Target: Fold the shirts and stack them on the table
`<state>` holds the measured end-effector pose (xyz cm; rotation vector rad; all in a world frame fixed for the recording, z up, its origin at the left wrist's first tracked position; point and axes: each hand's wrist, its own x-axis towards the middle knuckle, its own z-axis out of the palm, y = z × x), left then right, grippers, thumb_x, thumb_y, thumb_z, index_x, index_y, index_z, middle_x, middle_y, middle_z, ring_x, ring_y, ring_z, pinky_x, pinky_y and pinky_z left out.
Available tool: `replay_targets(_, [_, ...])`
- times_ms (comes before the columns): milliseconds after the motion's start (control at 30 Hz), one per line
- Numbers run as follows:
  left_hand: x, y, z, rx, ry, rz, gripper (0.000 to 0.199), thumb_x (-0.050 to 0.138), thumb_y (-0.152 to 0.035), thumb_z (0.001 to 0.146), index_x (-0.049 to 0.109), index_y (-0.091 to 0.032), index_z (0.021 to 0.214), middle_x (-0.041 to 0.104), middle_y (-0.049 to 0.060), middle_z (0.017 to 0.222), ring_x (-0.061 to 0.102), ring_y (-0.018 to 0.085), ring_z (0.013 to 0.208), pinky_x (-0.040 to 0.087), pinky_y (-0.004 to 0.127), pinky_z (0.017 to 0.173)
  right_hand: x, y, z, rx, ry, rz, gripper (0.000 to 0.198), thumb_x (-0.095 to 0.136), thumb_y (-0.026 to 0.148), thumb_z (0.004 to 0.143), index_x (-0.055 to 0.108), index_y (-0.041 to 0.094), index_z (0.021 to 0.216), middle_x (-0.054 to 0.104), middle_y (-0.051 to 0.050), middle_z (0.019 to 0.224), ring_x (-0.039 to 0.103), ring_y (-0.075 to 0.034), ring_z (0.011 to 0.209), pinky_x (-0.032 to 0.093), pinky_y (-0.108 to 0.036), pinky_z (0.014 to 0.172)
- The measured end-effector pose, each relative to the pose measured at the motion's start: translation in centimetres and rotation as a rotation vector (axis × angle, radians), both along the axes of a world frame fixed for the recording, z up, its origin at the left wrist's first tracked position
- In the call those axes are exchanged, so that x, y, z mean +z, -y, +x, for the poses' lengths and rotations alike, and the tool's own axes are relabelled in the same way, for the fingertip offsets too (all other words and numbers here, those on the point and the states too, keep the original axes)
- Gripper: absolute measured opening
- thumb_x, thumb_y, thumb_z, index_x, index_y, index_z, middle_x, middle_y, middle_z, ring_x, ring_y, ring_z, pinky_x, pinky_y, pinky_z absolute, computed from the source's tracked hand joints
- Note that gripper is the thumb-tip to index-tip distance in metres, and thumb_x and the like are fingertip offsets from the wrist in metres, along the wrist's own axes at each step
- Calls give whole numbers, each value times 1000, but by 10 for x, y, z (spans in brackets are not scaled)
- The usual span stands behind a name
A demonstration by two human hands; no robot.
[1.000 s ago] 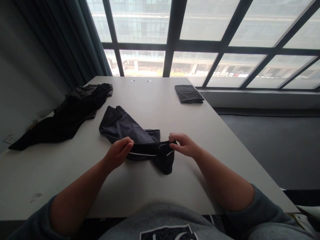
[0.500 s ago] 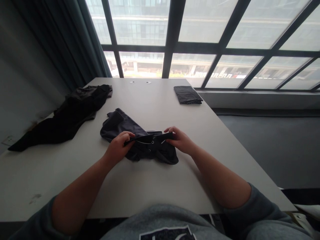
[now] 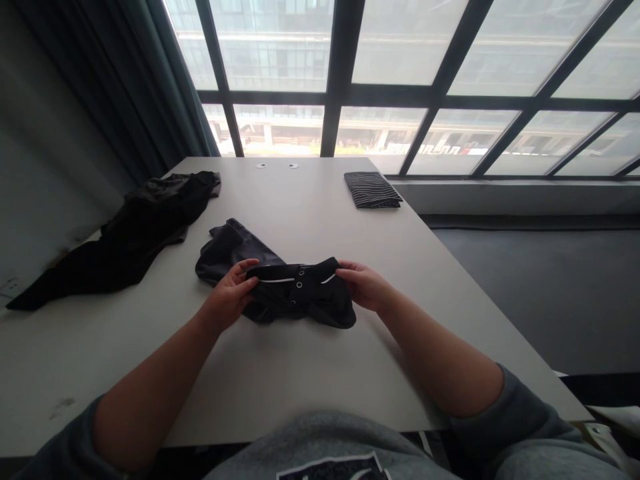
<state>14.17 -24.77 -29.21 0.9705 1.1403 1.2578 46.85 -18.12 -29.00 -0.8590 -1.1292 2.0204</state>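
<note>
A dark collared shirt (image 3: 320, 297) lies on the white table (image 3: 300, 380) in front of me. Its collar faces me, with pale buttons down the middle and a thin white line along each side. My left hand (image 3: 231, 293) pinches the left end of the collar between thumb and fingers. At the collar's right end, my right hand (image 3: 365, 283) grips the cloth the same way. The rest of the shirt spreads out to the far left, bunched and partly folded.
A heap of black and grey clothes (image 3: 145, 233) lies along the table's left side. Near the far right edge sits a folded striped cloth (image 3: 371, 190). Two round white fittings (image 3: 293, 166) are at the back. Beyond the table stand a window and a dark curtain (image 3: 145, 87).
The collar has been turned up and flattened between my hands, so its buttons and white lines show more. My left hand has shifted slightly left; the view has moved a little.
</note>
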Motion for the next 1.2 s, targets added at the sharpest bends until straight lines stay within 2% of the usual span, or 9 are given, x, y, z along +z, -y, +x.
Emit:
replay_targets(100, [2, 2, -2, -17, -408, -14, 74, 84, -61, 77, 58, -21, 134, 77, 11, 117, 75, 28, 100, 61, 38, 84, -9, -2, -6, -104, 90, 16, 37, 91, 37, 76, 76, 20, 105, 81, -4, 97, 76, -17, 82, 62, -28, 78])
replay_targets(200, [6, 7, -2, -119, -738, -57, 78, 87, -63, 72, 63, -22, 133, 79, 11, 112, 76, 33, 101, 59, 43, 88, -12, 0, -12, -155, 151, 79, 35, 89, 42, 78, 73, 23, 103, 79, 0, 91, 74, -16, 78, 62, -27, 75])
replay_targets(300, [11, 11, 0, -192, -648, -24, 74, 88, -57, 72, 63, -24, 133, 79, 8, 106, 77, 30, 94, 59, 40, 85, -6, 7, -16, -161, 169, 121, 34, 86, 48, 81, 71, 24, 102, 78, 1, 91, 73, -17, 79, 62, -29, 74])
replay_targets(467, [16, 11, 5, 55, -44, 135, 68, 94, -47, 71, 59, -25, 125, 74, -1, 92, 73, 18, 80, 59, 29, 73, 14, 21, -11, -151, 90, 119, 38, 83, 52, 83, 73, 27, 110, 80, -3, 102, 76, -24, 90, 64, -36, 81])
replay_targets(633, [26, 17, 15, -10, 227, 7, 43, 89, -37, 77, 67, -23, 112, 72, 1, 91, 70, 17, 78, 60, 28, 69, 21, 23, -7, -139, 127, 162, 37, 84, 53, 83, 77, 27, 109, 80, -3, 98, 76, -24, 86, 64, -37, 79])
replay_targets(767, [33, 21, 16, -93, 151, -131, 25, 78, -40, 84, 66, -20, 93, 59, -2, 70, 55, 12, 57, 48, 24, 52, 25, 21, -4, -86, 210, 180, 35, 84, 54, 82, 79, 24, 99, 79, -3, 89, 75, -23, 79, 63, -35, 72])
replay_targets(867, [35, 23, 10, -167, 7, -41, 44, 66, -64, 89, 64, -21, 89, 48, -4, 63, 41, 11, 50, 36, 23, 45, 34, 24, 2, -84, 188, 208, 38, 82, 56, 84, 77, 24, 104, 79, -4, 92, 75, -23, 81, 62, -34, 72])
replay_targets(1033, [37, 22, -1, -186, -552, 130, 48, 77, -66, 79, 69, -20, 90, 58, -2, 71, 50, 14, 60, 39, 24, 54, 36, 19, 5, -66, 272, 270, 37, 82, 57, 83, 74, 23, 93, 75, -1, 79, 70, -19, 69, 56, -29, 62])
replay_targets(1200, [36, 17, -6, -275, -663, 145, 50, 90, -52, 64, 69, -21, 97, 69, 0, 79, 64, 21, 72, 49, 28, 64, 33, 5, 15, 162, 580, 483, 28, 87, 47, 78, 80, 23, 91, 79, -2, 82, 71, -22, 73, 52, -29, 61])
